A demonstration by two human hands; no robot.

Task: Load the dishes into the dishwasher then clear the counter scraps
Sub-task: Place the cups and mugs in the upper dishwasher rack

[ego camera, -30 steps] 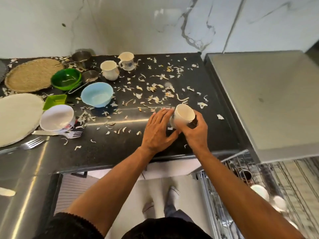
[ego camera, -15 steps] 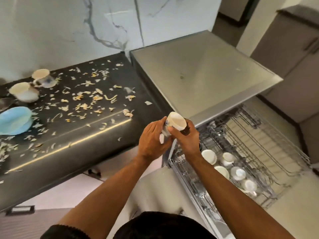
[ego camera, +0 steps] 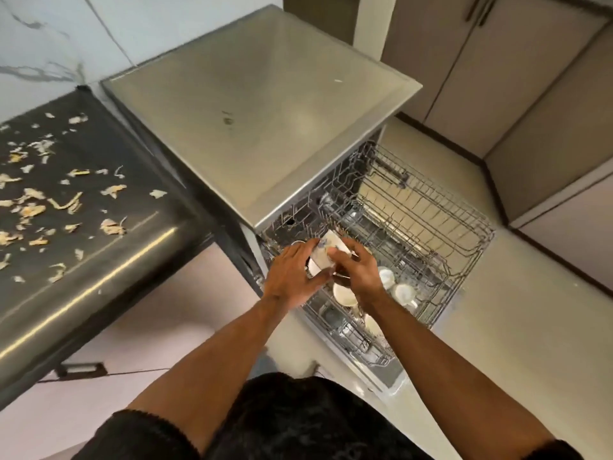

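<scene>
Here, both hands on one cup [ego camera: 326,252] over the rack [ego camera: 431,234]
Left hand [ego camera: 292,277] and right hand [ego camera: 360,270] curl round it; three white cups [ego camera: 403,292] sit just right of them, scraps [ego camera: 66,204] on the desk [ego camera: 99,260] far left

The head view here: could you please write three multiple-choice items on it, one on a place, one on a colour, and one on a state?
1. Where is the cup?
A. on the counter
B. over the dishwasher rack
C. on the floor

2. What colour is the counter under the scraps?
A. black
B. white
C. green

3. How is the rack?
A. pushed in
B. pulled out
C. removed

Key: 1 B, the left hand and right hand hold it there; 2 A, dark top; 3 B, it juts past the dishwasher's front.
</scene>
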